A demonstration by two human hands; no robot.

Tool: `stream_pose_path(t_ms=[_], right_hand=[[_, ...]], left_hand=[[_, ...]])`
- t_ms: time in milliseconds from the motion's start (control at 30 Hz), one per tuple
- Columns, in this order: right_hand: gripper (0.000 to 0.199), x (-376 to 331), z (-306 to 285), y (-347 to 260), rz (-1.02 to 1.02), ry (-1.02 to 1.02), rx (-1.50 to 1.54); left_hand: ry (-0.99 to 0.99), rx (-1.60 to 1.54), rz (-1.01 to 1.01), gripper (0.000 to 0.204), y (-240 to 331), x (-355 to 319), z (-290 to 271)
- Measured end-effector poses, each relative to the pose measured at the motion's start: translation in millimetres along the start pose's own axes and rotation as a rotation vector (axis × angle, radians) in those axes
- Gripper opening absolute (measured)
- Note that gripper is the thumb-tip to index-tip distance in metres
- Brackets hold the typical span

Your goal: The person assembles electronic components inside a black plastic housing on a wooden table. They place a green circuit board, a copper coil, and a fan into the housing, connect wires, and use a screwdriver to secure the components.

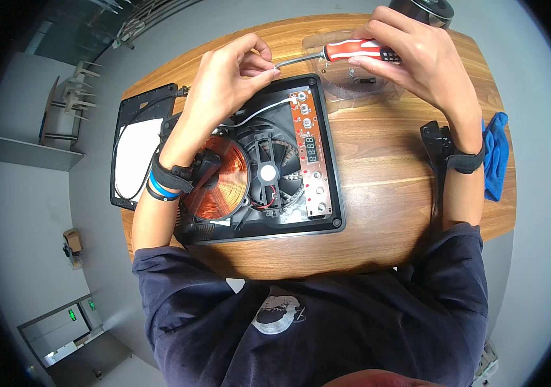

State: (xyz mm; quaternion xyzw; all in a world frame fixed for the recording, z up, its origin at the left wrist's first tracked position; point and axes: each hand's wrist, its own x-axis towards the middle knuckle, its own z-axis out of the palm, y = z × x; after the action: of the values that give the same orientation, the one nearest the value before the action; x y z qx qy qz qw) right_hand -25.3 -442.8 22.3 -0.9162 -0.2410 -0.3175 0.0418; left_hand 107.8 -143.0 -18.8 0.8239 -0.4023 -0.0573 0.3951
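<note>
The left hand (229, 74) pinches thumb and fingers together at the tip of a red-and-white-handled screwdriver (324, 55), near the opened induction cooktop's (268, 172) far edge — anything between them is too small to tell. The screwdriver's long axis runs left to right between the 2 hands, the right hand (412, 55) gripping its handle above a clear plastic tray (340, 97) — wooden tabletop (385, 174) spreads from cooktop to blue cloth (496, 158).

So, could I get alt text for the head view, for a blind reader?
A person's right hand holds a red-and-white screwdriver, its tip at the fingers of the left hand, near an opened appliance. Inside are a copper coil, fan and circuit board; a clear tray and blue cloth lie on the wooden table.
</note>
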Motion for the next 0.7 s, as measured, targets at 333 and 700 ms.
stream_pose_path(t_ms=[333,700], right_hand=[[0.034,-1,-2,-4,0.002,-0.02,-0.012],[0.035,-5,7,1,-0.009,-0.032,0.009]], left_hand=[[-0.001,0.014,0.008,0.022,0,-1,0],[-0.013,0.111,0.092,0.024,2,-1,1]])
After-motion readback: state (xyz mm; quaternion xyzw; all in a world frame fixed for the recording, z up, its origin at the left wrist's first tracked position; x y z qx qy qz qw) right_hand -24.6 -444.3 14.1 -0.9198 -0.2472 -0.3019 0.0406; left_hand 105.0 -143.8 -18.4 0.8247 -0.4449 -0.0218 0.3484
